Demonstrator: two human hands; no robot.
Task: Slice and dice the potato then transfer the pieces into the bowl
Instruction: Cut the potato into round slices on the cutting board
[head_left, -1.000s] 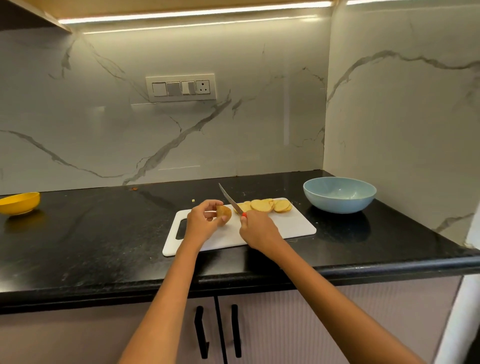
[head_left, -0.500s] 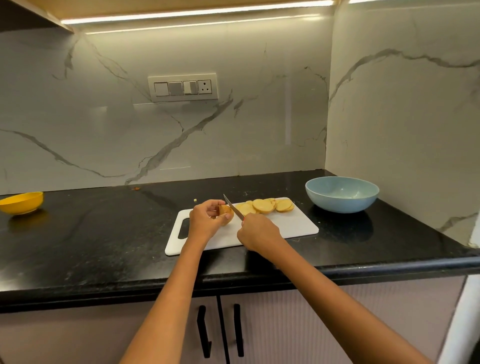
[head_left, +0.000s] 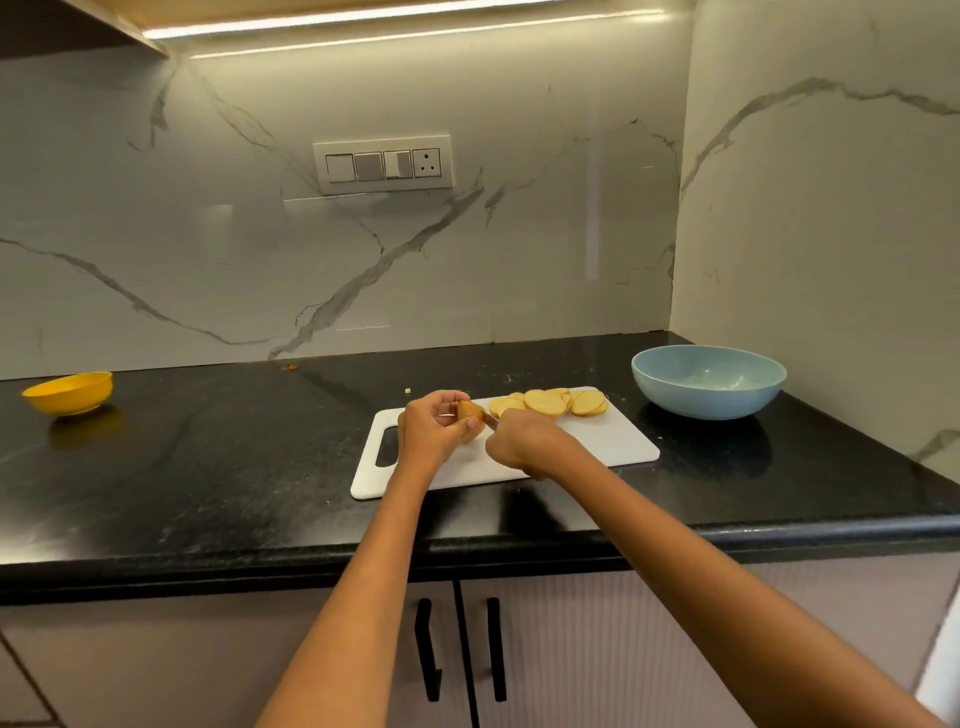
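— Potato (head_left: 469, 414)? What changed?
— Knife (head_left: 488, 419) came down from raised into the stub on the board (head_left: 613, 441); left hand (head_left: 431, 431) pinches it, right hand (head_left: 519, 441) grips the handle (slices (head_left: 550, 402) beside, bowl (head_left: 707, 382) empty), so slicing nearly ends

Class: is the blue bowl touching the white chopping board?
Apart. The head view shows a strip of black counter between the blue bowl and the chopping board.
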